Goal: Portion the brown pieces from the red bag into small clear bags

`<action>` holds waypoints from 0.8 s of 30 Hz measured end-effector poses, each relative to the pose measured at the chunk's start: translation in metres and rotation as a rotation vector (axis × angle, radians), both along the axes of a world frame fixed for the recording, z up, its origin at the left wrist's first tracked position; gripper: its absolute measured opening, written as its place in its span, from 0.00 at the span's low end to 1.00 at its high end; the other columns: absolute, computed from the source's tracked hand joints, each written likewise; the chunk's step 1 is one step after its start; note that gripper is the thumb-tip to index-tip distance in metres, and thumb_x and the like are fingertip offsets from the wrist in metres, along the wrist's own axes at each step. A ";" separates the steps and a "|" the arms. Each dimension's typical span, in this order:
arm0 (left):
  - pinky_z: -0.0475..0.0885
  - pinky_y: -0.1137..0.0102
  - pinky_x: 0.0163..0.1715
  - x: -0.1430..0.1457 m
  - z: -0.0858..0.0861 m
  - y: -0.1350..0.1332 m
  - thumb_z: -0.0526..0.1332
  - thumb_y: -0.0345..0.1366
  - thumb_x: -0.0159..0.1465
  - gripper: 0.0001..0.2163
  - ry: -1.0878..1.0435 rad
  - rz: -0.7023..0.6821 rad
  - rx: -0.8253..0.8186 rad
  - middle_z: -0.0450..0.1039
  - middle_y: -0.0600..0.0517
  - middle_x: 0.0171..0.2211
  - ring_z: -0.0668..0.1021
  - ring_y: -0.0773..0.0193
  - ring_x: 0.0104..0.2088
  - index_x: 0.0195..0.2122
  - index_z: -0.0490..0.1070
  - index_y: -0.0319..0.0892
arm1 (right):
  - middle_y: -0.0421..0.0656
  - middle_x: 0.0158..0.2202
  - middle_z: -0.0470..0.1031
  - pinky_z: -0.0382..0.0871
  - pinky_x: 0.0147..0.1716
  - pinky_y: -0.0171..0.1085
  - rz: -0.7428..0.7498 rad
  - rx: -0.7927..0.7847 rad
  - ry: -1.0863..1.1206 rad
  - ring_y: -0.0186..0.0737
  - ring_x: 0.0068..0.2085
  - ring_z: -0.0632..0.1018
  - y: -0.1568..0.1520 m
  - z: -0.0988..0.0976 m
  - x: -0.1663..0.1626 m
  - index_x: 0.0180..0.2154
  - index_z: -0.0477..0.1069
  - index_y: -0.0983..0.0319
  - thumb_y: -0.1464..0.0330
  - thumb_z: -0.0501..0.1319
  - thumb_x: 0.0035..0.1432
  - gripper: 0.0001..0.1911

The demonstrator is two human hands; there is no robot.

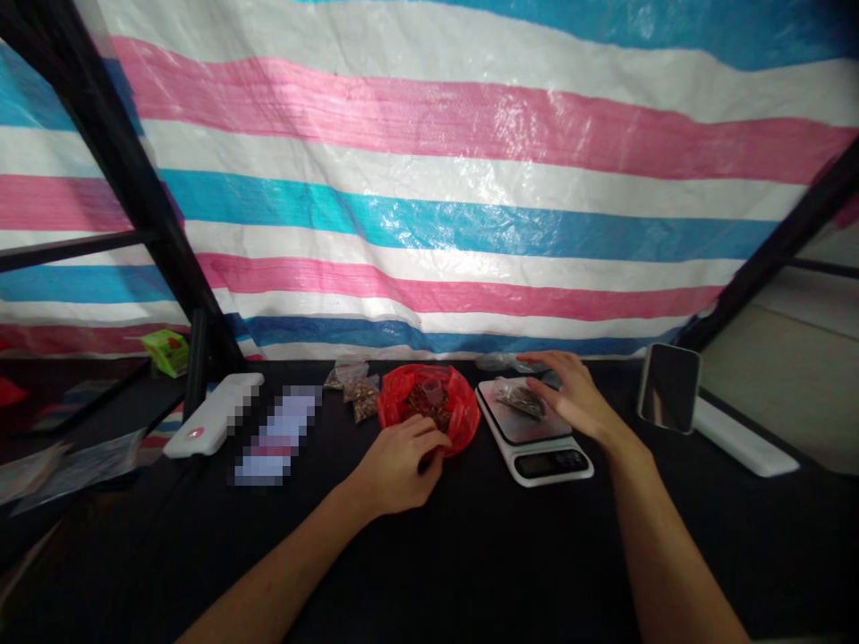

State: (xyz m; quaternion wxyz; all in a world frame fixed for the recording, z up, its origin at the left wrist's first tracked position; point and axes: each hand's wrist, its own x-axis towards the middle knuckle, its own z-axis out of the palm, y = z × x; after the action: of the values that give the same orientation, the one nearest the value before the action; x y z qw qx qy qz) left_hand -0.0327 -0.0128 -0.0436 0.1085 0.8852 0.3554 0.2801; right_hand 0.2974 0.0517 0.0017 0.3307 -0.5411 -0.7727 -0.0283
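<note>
My left hand (401, 463) is at the near rim of a red plastic bag (468, 413), its fingers curled over the edge. Inside the bag lie small brown pieces and a small translucent cup (435, 391). To the right is a white kitchen scale (506, 454) with a steel plate and a dark display. On its plate rests a clear bag of brown pieces (520, 402). My right hand (570, 386) hovers over the plate's far right side with fingers spread, its thumb close to this bag. Nothing shows in its grasp.
Several small filled bags (362, 399) lie left of the red bag. Clear plastic bags (502, 362) are behind the scale. A white device (218, 416) and a blurred-out flat object (278, 436) lie left; a phone (669, 387) leans at right. Black frame bars flank a striped sheet (436, 215).
</note>
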 end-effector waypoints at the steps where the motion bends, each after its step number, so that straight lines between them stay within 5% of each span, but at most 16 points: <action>1: 0.74 0.66 0.42 0.000 0.002 0.000 0.57 0.29 0.67 0.10 -0.017 0.013 0.019 0.77 0.49 0.40 0.78 0.60 0.42 0.44 0.77 0.45 | 0.45 0.54 0.79 0.66 0.57 0.55 0.005 -0.093 -0.009 0.54 0.57 0.75 0.000 -0.003 0.002 0.58 0.74 0.52 0.60 0.62 0.62 0.22; 4: 0.74 0.62 0.45 0.000 0.006 0.002 0.56 0.30 0.69 0.10 -0.075 0.084 0.055 0.77 0.48 0.39 0.77 0.58 0.42 0.42 0.77 0.44 | 0.48 0.60 0.75 0.65 0.59 0.58 -0.008 -0.269 -0.029 0.58 0.62 0.72 -0.003 -0.009 0.003 0.65 0.66 0.50 0.51 0.64 0.61 0.33; 9: 0.73 0.64 0.45 -0.002 0.003 0.005 0.54 0.31 0.70 0.10 -0.122 0.185 0.014 0.78 0.49 0.38 0.79 0.60 0.41 0.40 0.77 0.44 | 0.50 0.59 0.75 0.65 0.59 0.60 -0.018 -0.298 -0.043 0.61 0.62 0.72 -0.004 -0.013 0.000 0.66 0.66 0.51 0.49 0.67 0.57 0.38; 18: 0.71 0.73 0.35 0.003 -0.003 -0.001 0.55 0.28 0.69 0.10 -0.198 0.014 -0.158 0.79 0.53 0.36 0.80 0.67 0.34 0.39 0.75 0.44 | 0.47 0.53 0.78 0.68 0.55 0.57 0.022 -0.203 -0.096 0.57 0.56 0.76 0.005 -0.031 0.000 0.62 0.72 0.49 0.57 0.72 0.52 0.35; 24: 0.71 0.71 0.38 0.001 -0.004 0.002 0.55 0.30 0.69 0.09 -0.243 0.265 -0.120 0.80 0.54 0.35 0.80 0.65 0.34 0.36 0.75 0.45 | 0.49 0.53 0.80 0.70 0.55 0.56 0.040 -0.250 -0.070 0.56 0.54 0.77 0.006 -0.029 -0.004 0.60 0.74 0.53 0.60 0.72 0.53 0.32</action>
State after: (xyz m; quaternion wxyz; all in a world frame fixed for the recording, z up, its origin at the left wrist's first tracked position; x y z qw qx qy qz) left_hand -0.0315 -0.0109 -0.0471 0.1656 0.7823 0.4691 0.3749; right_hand 0.2935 0.0574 -0.0273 0.2339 -0.5613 -0.7919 0.0561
